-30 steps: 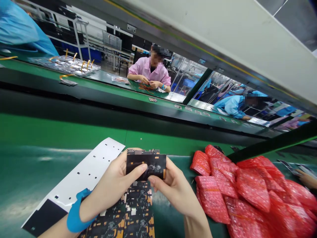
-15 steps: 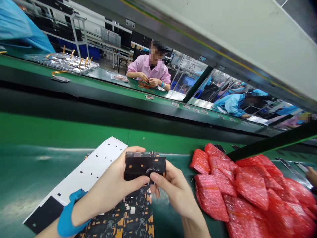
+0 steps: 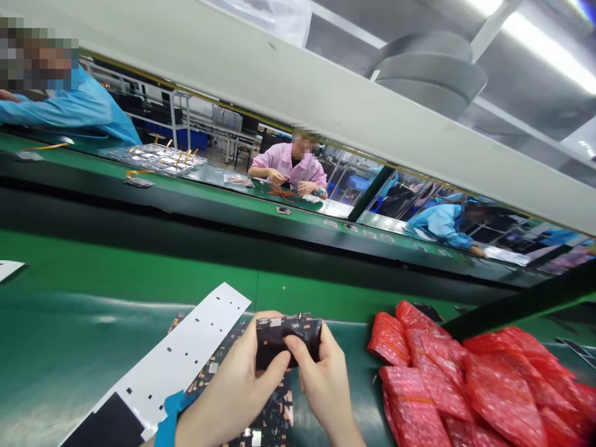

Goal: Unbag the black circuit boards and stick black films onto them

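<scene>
Your left hand (image 3: 230,391) and right hand (image 3: 327,379) both hold a small circuit board (image 3: 288,340) wrapped in black film, right between your fingers (image 3: 302,351). They are closed in a narrow grip, thumbs on the front face, the others behind. The board sits at the fingertips, its long axis running roughly left to right, tilted slightly up on the right. Your right thumb reaches further across the face, and your left thumb meets the lower edge, so the right hand covers more of it. Small components show along the top edge. The fingers hide the back and much of the front, so the board's full outline is hard to make out.

Directly below the fingers lies a stack of printed circuit panels (image 3: 274,413), cut off by the frame bottom. To their left is a white strip with small square holes (image 3: 186,354); a blue wrist strap (image 3: 170,417) circles your left wrist. To their right, red bubble bags (image 3: 465,385) are heaped on the green tabletop (image 3: 93,329).

Further off, across the line, a co-worker in pink (image 3: 291,164) handles orange cables, near a tray of flex cables (image 3: 153,160). A co-worker in blue (image 3: 447,225) leans over papers.
</scene>
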Tool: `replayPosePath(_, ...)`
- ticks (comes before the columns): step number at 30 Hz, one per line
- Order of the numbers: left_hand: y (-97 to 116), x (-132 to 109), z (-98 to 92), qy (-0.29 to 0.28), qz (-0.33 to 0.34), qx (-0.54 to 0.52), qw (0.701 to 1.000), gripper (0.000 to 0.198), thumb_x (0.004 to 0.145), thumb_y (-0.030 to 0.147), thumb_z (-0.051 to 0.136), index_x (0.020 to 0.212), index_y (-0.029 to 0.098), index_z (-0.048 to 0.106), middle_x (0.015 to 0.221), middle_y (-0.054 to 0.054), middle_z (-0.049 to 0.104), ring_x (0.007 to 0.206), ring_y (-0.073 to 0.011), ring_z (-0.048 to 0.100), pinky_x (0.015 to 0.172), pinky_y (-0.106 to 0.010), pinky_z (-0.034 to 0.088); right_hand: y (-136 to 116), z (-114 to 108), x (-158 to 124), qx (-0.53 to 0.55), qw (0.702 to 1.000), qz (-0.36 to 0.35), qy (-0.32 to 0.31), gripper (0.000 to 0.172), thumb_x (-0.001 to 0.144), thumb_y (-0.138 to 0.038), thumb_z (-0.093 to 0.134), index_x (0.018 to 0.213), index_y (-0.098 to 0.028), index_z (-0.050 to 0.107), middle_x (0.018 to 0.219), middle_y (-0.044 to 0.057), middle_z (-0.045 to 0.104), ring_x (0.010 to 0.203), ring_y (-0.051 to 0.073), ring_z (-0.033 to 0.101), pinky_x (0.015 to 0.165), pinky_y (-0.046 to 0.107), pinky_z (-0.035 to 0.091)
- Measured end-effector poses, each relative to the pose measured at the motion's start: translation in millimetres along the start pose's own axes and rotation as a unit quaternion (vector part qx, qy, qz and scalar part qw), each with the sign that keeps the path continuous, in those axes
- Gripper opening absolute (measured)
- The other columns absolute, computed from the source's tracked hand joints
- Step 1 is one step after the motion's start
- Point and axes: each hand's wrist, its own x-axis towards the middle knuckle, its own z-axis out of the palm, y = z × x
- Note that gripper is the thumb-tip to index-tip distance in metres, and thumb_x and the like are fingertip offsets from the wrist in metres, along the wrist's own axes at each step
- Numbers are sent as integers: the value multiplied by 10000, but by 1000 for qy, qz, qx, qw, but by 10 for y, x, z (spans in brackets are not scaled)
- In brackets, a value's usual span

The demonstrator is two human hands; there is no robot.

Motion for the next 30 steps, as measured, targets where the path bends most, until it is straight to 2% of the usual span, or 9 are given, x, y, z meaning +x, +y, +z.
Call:
replayPosePath(7, 44, -22, 73, 9, -2, -32, 999, 355, 979, 436, 509, 1233, 190, 541, 1307, -84, 598, 1230, -241, 548, 1087, -361, 436, 128, -79, 38, -117, 986, -106, 48, 516, 1009, -576, 370, 684, -226, 564, 545, 14, 587, 462, 151, 521, 472, 262, 393)
replayPosePath(10, 45, -32, 100, 23, 3, -54, 998, 402, 979, 461, 519, 1290, 207, 535, 1404, -73, 537, 1321, -233, 478, 1161, -355, 374, 166, -107, 59, -173, 973, -137, 68, 465, 1054, -471, 304, 946, -192, 659, 803, 92, 727, 649, 201, 671, 578, 290, 495)
replayPosePath(11, 44, -28, 108, 37, 0, -66, 997, 418, 973, 474, 525, 1295, 209, 541, 1412, -72, 531, 1331, -235, 469, 1173, -360, 365, 178, -94, 46, -199, 960, -175, 87, 447, 1057, -452, 304, 1163, -170, 634, 1031, 146, 739, 858, 245, 714, 702, 334, 543)
replayPosePath(13, 46, -10, 113, 70, -35, -111, 991, 450, 949, 507, 545, 1272, 196, 574, 1343, -86, 585, 1284, -256, 515, 1144, -392, 410, 201, -33, -10, -257, 912, -301, 106, 573, 1044, -479, 332, 1518, -158, 356, 1445, 209, 534, 1307, 343, 540, 992, 491, 481)
replayPosePath(15, 64, 9, 92, 95, -88, -188, 974, 459, 916, 523, 570, 1215, 178, 617, 1209, -96, 657, 1181, -280, 588, 1050, -419, 500, 217, 43, -70, -321, 848, -419, 51, 733, 1020, -555, 345, 1599, -146, 160, 1556, 199, 398, 1463, 367, 329, 1156, 576, 283)
replayPosePath(17, 108, 13, 42, 102, -103, -259, 955, 422, 888, 487, 617, 1164, 170, 653, 1168, -91, 678, 1144, -284, 611, 999, -410, 538, 221, 68, -71, -370, 802, -468, -32, 779, 1009, -611, 307, 1604, -139, 139, 1514, 179, 465, 1451, 333, 368, 1216, 539, 159)
replayPosePath(21, 305, -51, -111, 80, -34, -330, 940, 373, 890, 403, 670, 1190, 182, 681, 1296, -82, 640, 1266, -297, 549, 1063, -409, 513, 219, -193, 169, -400, 814, -421, -19, 721, 1023, -608, 159, 1610, -193, 100, 1514, 168, 466, 1412, 319, 436, 1205, 566, 155)
replayPosePath(26, 486, -111, -247, 130, -24, -317, 939, 450, 902, 442, 666, 1277, 196, 636, 1397, -66, 577, 1361, -328, 466, 1143, -472, 445, 123, -470, 243, -368, 852, -367, 65, 615, 1054, -508, 112, 1605, -237, 136, 1624, 137, 275, 1497, 326, 258, 1174, 619, 208)
replayPosePath(30, 360, -87, -254, 121, -32, -233, 964, 485, 883, 503, 670, 1265, 205, 646, 1424, -50, 555, 1392, -311, 431, 1173, -426, 413, 38, -221, 58, -378, 800, -463, -46, 682, 1035, -568, 155, 1611, -211, 73, 1544, 115, 432, 1480, 285, 313, 1236, 540, -3)
